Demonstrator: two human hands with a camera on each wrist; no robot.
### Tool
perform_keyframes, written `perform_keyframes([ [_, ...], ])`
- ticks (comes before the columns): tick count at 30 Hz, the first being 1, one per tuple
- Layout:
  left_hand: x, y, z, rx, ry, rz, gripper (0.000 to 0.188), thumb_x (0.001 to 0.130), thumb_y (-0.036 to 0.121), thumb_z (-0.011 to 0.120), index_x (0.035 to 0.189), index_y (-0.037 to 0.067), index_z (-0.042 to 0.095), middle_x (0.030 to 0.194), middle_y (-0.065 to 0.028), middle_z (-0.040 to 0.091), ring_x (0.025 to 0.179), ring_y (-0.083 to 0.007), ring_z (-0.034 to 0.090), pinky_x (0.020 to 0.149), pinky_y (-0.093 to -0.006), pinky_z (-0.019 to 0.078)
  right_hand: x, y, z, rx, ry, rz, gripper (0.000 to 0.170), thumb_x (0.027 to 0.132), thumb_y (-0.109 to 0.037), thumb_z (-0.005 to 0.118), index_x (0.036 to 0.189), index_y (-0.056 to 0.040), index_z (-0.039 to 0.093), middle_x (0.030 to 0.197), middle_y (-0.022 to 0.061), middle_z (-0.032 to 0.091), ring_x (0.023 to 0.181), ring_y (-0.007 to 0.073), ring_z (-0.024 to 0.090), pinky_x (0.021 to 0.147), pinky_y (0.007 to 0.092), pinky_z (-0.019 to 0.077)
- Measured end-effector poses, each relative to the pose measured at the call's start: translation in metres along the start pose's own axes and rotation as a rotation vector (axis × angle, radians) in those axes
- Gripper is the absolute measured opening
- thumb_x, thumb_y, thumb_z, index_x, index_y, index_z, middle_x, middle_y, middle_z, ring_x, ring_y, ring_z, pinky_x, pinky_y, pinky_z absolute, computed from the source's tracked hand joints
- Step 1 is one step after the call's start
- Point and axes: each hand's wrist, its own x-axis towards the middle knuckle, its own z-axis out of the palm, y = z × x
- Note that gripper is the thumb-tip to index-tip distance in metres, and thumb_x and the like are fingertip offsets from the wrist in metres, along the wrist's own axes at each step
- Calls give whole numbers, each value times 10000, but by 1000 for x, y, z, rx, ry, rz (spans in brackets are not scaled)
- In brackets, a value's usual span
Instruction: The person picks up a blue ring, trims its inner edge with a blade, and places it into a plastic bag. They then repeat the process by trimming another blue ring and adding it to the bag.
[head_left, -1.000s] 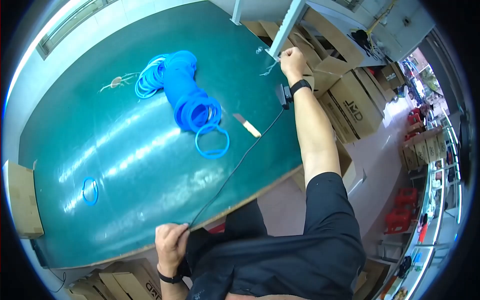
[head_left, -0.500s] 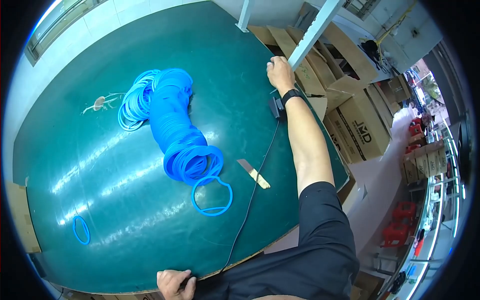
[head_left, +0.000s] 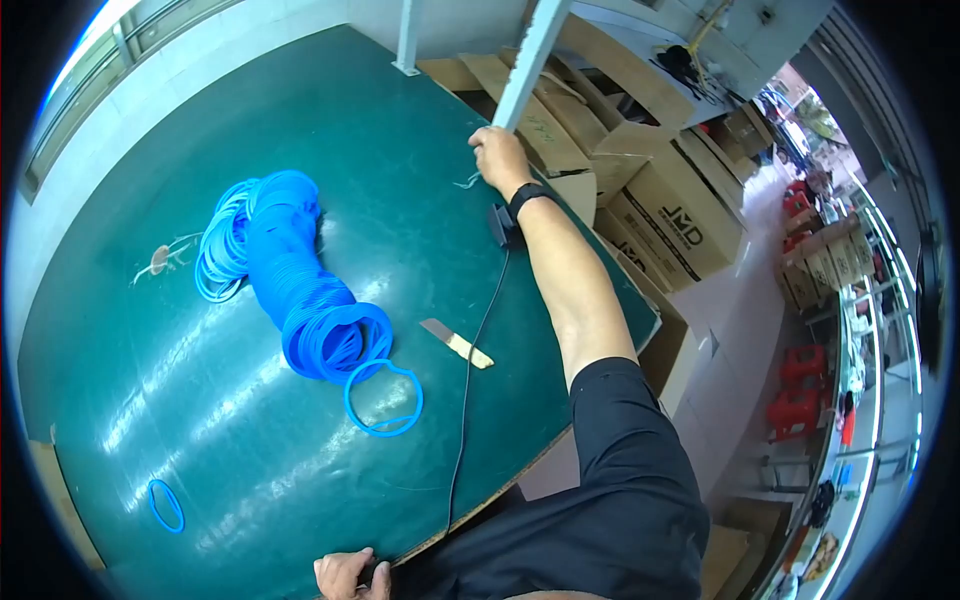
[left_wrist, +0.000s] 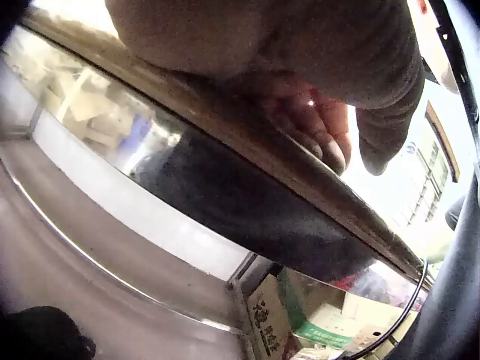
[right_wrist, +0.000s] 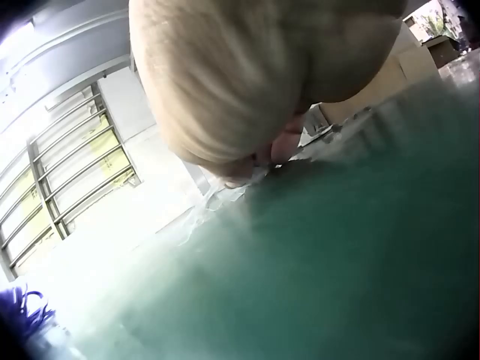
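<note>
In the head view my right hand (head_left: 502, 160) is on the green table (head_left: 380, 240) beside the foot of a pale metal post (head_left: 530, 70). Its fingers curl round thin pale strands (head_left: 468, 182), which also trail from the fingers in the right wrist view. My left hand (head_left: 350, 575) rests at the table's near edge, fingers loosely bent and partly cut off by the frame. The left wrist view has that hand (left_wrist: 300, 67) over the edge (left_wrist: 225, 124), nothing visible in it. A bundle of blue rings (head_left: 300, 275) lies left of centre.
One loose blue ring (head_left: 384, 432) lies beside the bundle, another (head_left: 166, 506) at the lower left. A short blade with a pale handle (head_left: 468, 350) lies beside a black cable (head_left: 462, 430). Pale strands surround a brownish round piece (head_left: 159, 260). Cardboard boxes (head_left: 665, 220) stand right.
The head view has shifted, so the left hand sits lower in it. My right hand has moved slightly to the left of the post's foot; the left hand still rests by the near edge.
</note>
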Motion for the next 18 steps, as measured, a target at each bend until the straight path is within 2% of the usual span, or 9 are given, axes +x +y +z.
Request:
perform_keyframes([
  [3,-1,0,0,8,-5,15,278,765,83,824,1025,46,732,851,-132,686,734,-324,620,700,-418,453,-21,-9,-18,27,-86,-40,162,893,-126,666,1005,-48,753,1051,172,707,1023,360,672,920,456,535],
  [8,-4,-1,2,28,-1,37,288,771,94,822,1040,44,732,853,-140,685,744,-333,625,717,-425,466,-33,-3,-17,92,-51,-149,172,887,-148,676,1003,-46,751,1042,169,706,1016,371,671,916,459,534],
  [11,-6,-1,2,31,0,35,291,773,102,822,1044,45,731,867,-146,691,756,-338,631,728,-428,473,-43,-7,-25,78,-47,-211,181,875,-99,663,1022,-47,756,999,192,716,981,386,677,920,454,538],
  [16,-9,-2,2,59,-9,40,294,779,110,819,1051,44,730,906,-154,706,789,-348,643,747,-433,481,-39,-6,-21,35,-68,-30,143,866,-60,659,987,-29,730,979,178,714,997,397,668,890,468,533],
  [18,-9,-2,2,67,-20,24,295,781,115,817,1054,42,730,921,-158,711,805,-352,646,756,-438,483,-39,-3,-19,56,34,1,130,856,-24,644,958,-26,725,962,181,714,982,396,670,880,472,535],
])
